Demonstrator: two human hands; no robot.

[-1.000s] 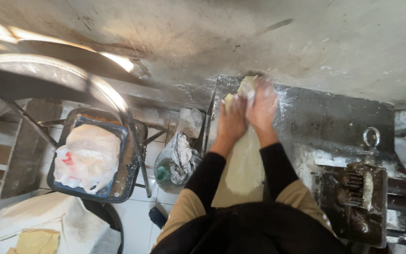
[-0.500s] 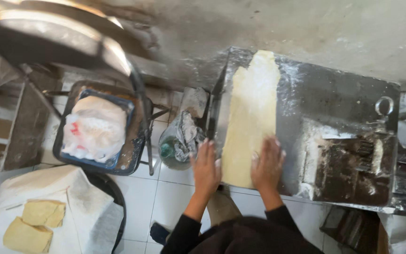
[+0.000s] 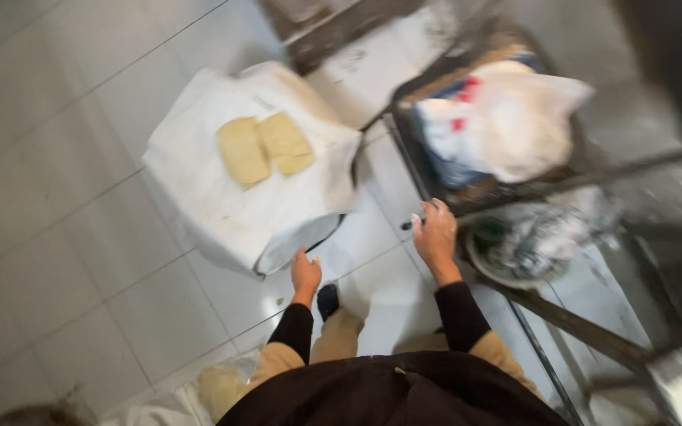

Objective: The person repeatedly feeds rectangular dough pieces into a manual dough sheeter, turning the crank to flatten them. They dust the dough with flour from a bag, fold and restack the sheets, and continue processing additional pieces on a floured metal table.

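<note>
Grey floor tiles (image 3: 65,197) all around, blurry from a quick turn. Far left, bare floor. Next, a white cloth (image 3: 222,201) draped over something low, keeping two flat yellow dough pieces (image 3: 264,148) clean and off the floor. Just below its corner, left hand (image 3: 305,276), fingers bent and close together, touching or almost touching the cloth edge, holding nothing. Further right, right hand (image 3: 436,234), fingers a little apart, empty, beside a dark rack (image 3: 507,189). Up in the rack, a white bag (image 3: 515,118) resting in a crate. Lower right, a crumpled bag (image 3: 542,241) in a round bowl, tucked under metal bars (image 3: 570,319).
</note>
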